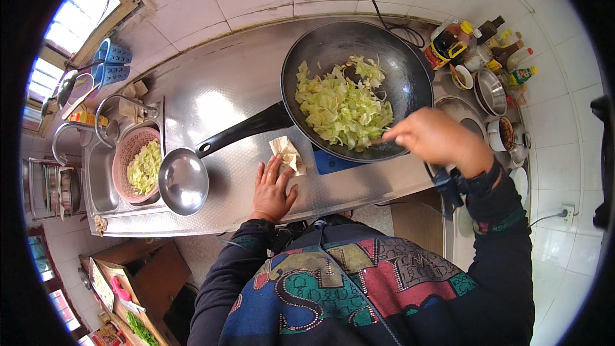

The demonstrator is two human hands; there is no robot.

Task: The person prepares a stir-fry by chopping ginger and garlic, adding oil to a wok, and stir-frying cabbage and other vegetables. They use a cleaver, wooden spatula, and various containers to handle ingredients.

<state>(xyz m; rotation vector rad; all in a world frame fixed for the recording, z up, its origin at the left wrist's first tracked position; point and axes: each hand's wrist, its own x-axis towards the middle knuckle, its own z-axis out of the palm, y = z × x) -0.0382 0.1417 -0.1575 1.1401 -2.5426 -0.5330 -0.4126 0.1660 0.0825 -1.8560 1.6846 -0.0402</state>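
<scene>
A black wok [408, 91] with chopped cabbage [343, 110] in it stands on the steel counter, its long handle [247, 127] pointing left. Over its near right rim, my right hand [430, 139] is closed around a thin brown utensil [375, 141] that reaches into the cabbage; most of it is hidden, so its kind is unclear. My left hand [275, 188] lies palm down on the counter, fingers spread, with fingertips touching a crumpled beige cloth or paper [287, 151]. Beneath the wok, part of a blue-edged cooktop [334, 162] shows.
Left of my left hand is a metal bowl [184, 181] at the sink's edge. In the steel sink [98, 173], a pink basket [126, 154] holds more chopped cabbage. Sauce bottles [449, 45], a metal basin [490, 91] and a white pot [499, 134] crowd the right corner.
</scene>
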